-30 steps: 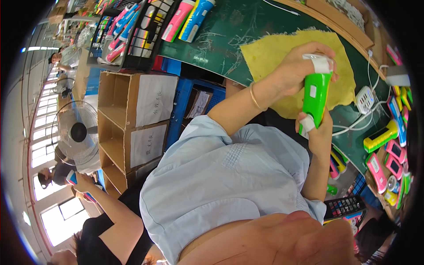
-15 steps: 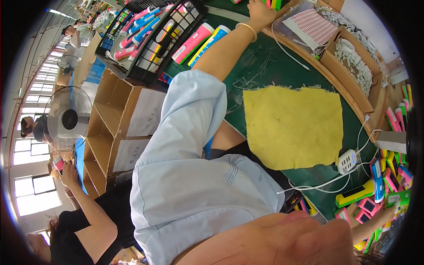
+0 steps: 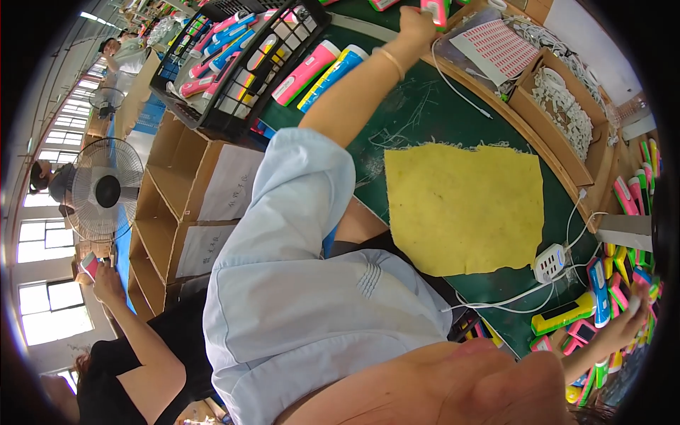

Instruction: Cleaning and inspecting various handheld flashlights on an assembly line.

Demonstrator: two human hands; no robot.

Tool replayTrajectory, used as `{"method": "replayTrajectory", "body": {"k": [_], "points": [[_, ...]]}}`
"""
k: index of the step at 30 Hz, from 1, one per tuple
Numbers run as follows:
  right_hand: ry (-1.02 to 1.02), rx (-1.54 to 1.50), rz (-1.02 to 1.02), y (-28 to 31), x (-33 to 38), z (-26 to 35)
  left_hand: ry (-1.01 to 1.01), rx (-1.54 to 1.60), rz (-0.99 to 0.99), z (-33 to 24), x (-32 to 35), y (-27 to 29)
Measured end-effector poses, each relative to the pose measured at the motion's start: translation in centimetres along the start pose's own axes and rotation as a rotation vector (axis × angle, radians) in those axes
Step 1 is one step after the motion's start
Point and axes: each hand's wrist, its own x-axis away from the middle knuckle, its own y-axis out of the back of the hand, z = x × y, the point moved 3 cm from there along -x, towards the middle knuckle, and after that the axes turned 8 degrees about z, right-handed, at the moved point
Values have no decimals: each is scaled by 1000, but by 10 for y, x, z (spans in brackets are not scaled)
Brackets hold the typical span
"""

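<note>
At the top edge my left hand [image 3: 418, 25] is closed on the end of a pink and green handheld device [image 3: 438, 13], which the edge partly cuts off. My right hand [image 3: 629, 319] reaches over a pile of colourful handheld devices [image 3: 615, 292] at the lower right. Its fingers look stretched out and slightly blurred; nothing is visible in them. A yellow cloth [image 3: 464, 209] lies flat on the green table [image 3: 404, 106] between my arms. Beside the cloth's lower right corner is a white multi-port USB charger [image 3: 550, 263] with white cables.
A black crate [image 3: 241, 85] full of devices stands at the upper left, with pink and blue devices [image 3: 308, 73] beside it. Small white parts fill a cardboard box [image 3: 559, 113] behind a wooden rim. Cardboard shelving [image 3: 173, 212], a fan [image 3: 108, 191] and a co-worker's arm [image 3: 145, 333] are left.
My left hand has shifted slightly, and a pink device part now shows at it where green and yellow showed before. My right hand has moved up over the pile, its fingers now in view.
</note>
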Motion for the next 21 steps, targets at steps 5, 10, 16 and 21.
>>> {"method": "replayTrajectory", "body": {"k": [5,10,16,21], "points": [[55,-889,506,-88,85,50,243,197,551,-134,244,-77],[-110,-1033,171,-94,135,93,469,608,1116,-164,379,-86],[-175,-701,483,-127,168,47,316,368,949,-151,371,-65],[34,-513,807,-112,186,71,622,761,859,-145,388,-86]]}}
